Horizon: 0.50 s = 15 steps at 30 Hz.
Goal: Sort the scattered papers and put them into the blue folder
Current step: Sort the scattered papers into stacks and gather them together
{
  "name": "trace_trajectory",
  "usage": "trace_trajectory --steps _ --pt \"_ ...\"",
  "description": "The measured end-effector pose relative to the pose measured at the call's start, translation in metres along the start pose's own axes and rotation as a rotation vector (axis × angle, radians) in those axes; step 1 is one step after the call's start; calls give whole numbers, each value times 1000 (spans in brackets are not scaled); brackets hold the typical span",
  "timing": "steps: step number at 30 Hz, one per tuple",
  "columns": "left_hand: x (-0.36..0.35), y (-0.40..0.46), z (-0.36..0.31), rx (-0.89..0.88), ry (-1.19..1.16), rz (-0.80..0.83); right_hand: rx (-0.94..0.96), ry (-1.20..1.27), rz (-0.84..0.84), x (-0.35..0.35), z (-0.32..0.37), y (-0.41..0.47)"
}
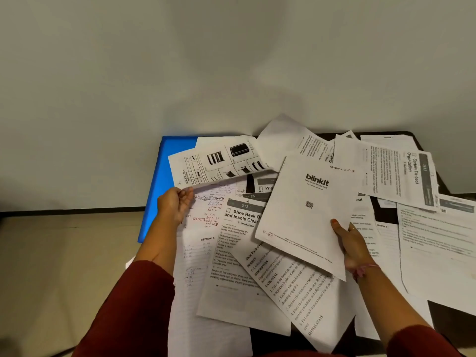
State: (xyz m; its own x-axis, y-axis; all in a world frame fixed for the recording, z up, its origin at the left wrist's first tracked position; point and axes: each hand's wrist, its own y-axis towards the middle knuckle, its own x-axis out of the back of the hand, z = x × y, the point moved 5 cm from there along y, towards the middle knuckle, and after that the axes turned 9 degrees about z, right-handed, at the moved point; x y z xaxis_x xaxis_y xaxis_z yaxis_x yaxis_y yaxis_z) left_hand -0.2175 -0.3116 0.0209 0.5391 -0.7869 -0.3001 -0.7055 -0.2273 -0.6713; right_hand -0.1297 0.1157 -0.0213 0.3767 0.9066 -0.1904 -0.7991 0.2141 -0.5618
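Many printed and handwritten papers lie scattered across a dark table [438,320]. The blue folder [157,181] lies at the table's left side, mostly covered by sheets. My left hand [175,204] pinches the lower corner of a sheet with furniture drawings [224,158] and lifts it over the folder. My right hand [353,243] grips the right edge of a sheet printed "blinkit" [309,210], held above the pile. A "Shoe Rack" sheet [237,253] and a handwritten page [203,228] lie beneath.
A "Curtain Tie-back" sheet [401,168] and more pages [438,248] cover the table's right side. A plain wall [231,60] stands right behind the table. Beige floor [64,266] shows to the left, past the table's edge.
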Motion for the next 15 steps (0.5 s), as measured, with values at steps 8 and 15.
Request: trace_trajectory --steps 8,15 --pt "-27 -53 41 143 -237 184 17 118 -8 22 7 -13" --pt "-53 -111 118 225 -4 326 21 205 43 43 18 -25"
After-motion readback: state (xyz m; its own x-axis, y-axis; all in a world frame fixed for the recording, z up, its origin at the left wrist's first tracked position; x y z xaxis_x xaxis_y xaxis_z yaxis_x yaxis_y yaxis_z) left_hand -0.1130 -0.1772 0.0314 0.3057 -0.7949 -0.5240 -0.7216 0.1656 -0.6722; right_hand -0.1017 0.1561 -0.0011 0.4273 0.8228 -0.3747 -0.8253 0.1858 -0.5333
